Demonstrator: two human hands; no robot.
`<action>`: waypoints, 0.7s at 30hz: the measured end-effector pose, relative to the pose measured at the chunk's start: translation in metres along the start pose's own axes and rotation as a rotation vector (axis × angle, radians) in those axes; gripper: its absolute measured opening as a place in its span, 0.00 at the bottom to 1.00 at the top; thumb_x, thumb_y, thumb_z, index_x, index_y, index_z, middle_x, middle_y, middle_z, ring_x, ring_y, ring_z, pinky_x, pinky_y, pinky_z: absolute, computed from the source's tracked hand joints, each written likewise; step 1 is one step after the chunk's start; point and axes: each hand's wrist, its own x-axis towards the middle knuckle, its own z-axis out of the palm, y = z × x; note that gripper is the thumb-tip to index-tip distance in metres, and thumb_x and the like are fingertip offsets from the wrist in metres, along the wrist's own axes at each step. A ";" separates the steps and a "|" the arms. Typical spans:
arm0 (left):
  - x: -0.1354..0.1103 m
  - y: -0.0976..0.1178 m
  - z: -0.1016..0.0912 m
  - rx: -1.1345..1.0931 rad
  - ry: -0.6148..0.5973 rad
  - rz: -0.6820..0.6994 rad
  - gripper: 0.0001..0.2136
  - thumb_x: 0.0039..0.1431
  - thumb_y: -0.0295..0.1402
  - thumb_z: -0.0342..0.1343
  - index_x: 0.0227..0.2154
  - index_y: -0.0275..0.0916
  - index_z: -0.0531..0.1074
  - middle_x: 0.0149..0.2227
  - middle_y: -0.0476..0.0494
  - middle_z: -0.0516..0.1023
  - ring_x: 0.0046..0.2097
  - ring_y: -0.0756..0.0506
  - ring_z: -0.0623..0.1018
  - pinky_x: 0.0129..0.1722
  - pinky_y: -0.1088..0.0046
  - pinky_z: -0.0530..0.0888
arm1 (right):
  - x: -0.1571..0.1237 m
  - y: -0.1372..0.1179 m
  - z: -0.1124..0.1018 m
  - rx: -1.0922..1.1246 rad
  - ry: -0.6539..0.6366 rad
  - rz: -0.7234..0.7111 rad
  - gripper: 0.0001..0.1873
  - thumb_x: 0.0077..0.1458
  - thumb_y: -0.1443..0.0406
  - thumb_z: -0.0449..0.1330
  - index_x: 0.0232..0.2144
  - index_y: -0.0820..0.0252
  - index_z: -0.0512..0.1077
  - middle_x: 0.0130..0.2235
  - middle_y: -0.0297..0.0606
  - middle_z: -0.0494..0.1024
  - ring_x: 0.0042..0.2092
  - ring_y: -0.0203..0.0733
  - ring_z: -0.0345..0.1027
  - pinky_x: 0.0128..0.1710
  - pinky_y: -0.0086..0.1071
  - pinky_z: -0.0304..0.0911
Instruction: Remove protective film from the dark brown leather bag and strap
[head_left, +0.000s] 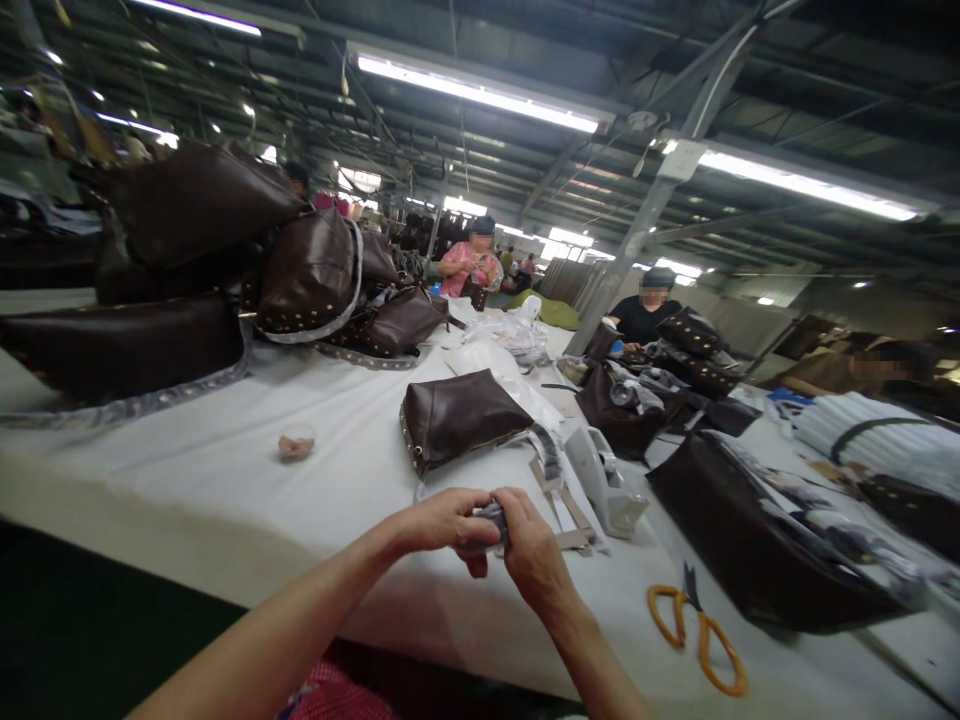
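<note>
Left hand (pixel 442 522) and right hand (pixel 534 552) both grip a small grey, seemingly plastic-wrapped strip (pixel 491 517).

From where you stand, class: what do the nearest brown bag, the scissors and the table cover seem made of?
Brown bag: likely leather or imitation, smooth, dull sheen, soft folds, brass-coloured studs along the edge. Scissors: dark blades, probably metal; glossy orange handles, likely plastic. Table cover: white matte cloth or felt, judging by its soft, rounded edge.
</note>
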 end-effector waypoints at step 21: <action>0.010 -0.011 -0.041 -0.106 -0.089 -0.141 0.21 0.47 0.49 0.62 0.37 0.39 0.65 0.29 0.46 0.78 0.28 0.48 0.77 0.31 0.72 0.69 | 0.013 -0.021 0.057 1.198 0.361 0.844 0.13 0.48 0.63 0.58 0.36 0.54 0.59 0.21 0.24 0.68 0.18 0.33 0.59 0.16 0.24 0.53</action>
